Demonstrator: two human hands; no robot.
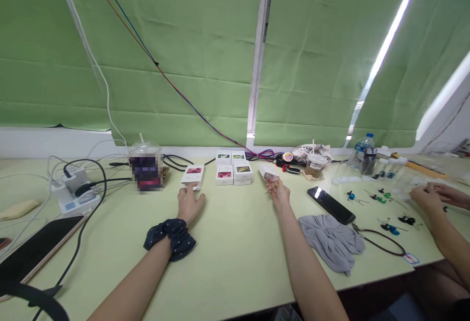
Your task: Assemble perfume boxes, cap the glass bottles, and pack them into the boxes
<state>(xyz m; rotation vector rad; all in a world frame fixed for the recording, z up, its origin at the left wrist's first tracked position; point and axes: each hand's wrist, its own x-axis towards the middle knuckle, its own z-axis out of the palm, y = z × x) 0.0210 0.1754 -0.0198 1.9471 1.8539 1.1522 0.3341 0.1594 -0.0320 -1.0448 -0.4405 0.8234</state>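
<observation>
My left hand (pixel 189 204), with a dark dotted scrunchie (pixel 171 239) at its wrist, has its fingers on the near end of a small white box (pixel 192 175) with a pink picture. A white flap sticks out by the fingertips. My right hand (pixel 279 194) is closed around a small clear packet (pixel 270 177), its contents too small to make out. A white card or box piece (pixel 263 170) sits against the packet. Between my hands several similar white boxes stand grouped, the front-left one (pixel 224 175) with a pink picture, the front-right one (pixel 243 172) with a yellowish one.
A phone (pixel 331 205) and a grey cloth (pixel 332 242) lie at right, near small blue, green and black parts (pixel 382 196). Another person's hands (pixel 431 197) work at far right. Drink cups (pixel 315 165), a bottle (pixel 363 149), a power strip (pixel 75 203), cables and a tablet (pixel 36 250) surround the space.
</observation>
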